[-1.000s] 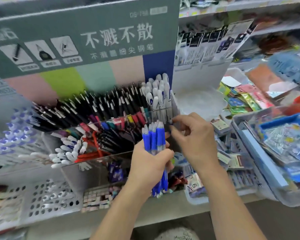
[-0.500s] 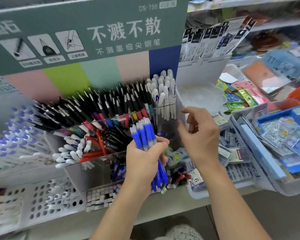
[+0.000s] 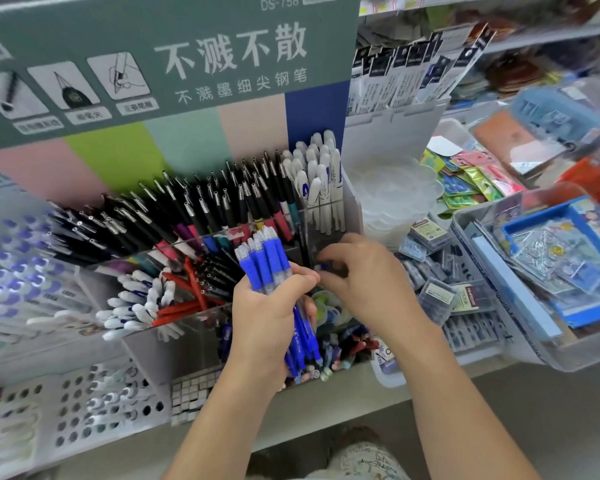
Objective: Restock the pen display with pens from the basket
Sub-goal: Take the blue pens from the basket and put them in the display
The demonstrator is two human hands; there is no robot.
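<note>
— What is reading clearly on the display header board (image 3: 160, 64)?

— Big white characters are standing out on the green: "不溅不散". Under them a smaller line is reading "不溅墨细尖钢笔". At the top edge, "DS-758" is showing beside a small pale tag too blurred to read.

— And the three picture panels on its left?

— Each is carrying a caption box beneath; the print is blurring, so I am not making it out.

— Anything on the hanging packets (image 3: 413, 74) to the right?

— They are showing lines of small print, too fine to read.

— The small clear boxes (image 3: 440, 296) on the shelf?

— Labels are showing on them, but the lettering is staying illegible.
</note>
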